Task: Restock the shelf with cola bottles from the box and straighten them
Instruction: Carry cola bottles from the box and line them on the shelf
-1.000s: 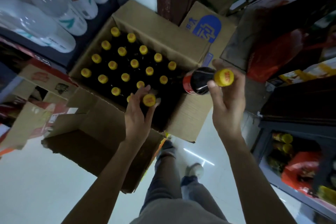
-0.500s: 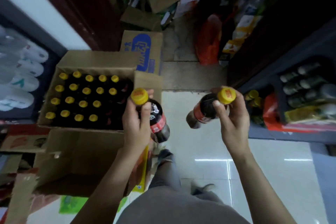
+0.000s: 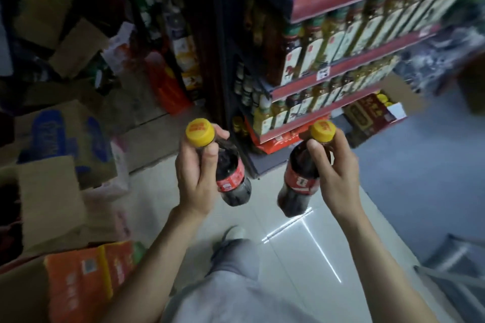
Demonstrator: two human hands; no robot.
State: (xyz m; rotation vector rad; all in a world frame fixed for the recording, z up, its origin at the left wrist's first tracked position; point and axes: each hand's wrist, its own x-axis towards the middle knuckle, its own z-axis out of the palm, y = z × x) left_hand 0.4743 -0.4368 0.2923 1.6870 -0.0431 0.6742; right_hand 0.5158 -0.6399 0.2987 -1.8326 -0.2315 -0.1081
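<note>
Before shelf [image 3: 309, 127]: 2 yellow-capped cola bottles [image 3: 232, 178]

pale tiled floor [image 3: 301, 265] bears cardboard boxes [image 3: 49, 199]; shelf [image 3: 338, 102] holds bottles.

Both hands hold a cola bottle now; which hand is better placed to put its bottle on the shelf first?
Probably the right hand: its cola bottle hangs just in front of the shelf, while the left hand holds its bottle further off to the side.

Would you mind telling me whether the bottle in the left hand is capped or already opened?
Capped: the cola bottle in the left hand has its yellow cap sitting on the neck.
</note>
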